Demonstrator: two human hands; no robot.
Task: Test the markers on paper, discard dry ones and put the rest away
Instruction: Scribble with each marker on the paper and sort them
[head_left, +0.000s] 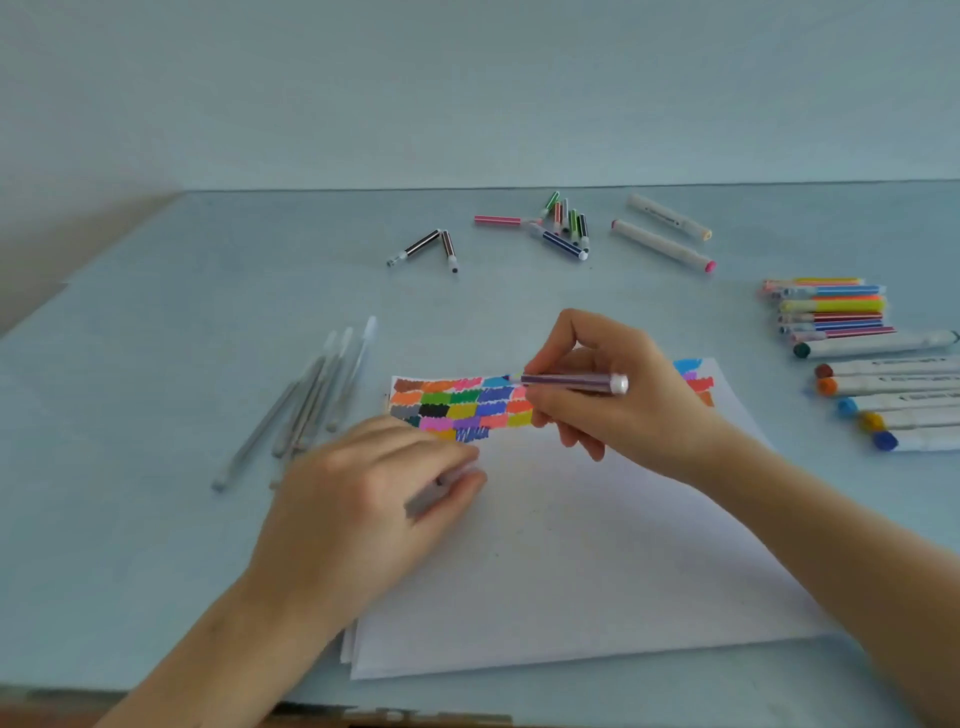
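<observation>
My right hand (618, 395) pinches the purple marker (569, 383), lying level, tip leftward over the paper's (597, 545) swatches. My left hand (374, 493) curls round a blurred cap, just left of that tip.

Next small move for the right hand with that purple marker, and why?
Probably lower the thin purple-striped marker and scribble a fresh swatch. The right hand holds it level above the white paper sheet, tip over the coloured test swatches, while the left hand holds what looks like its cap.

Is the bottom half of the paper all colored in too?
No, the colored patches fill only the far strip of the paper; the near part is blank white.
</observation>
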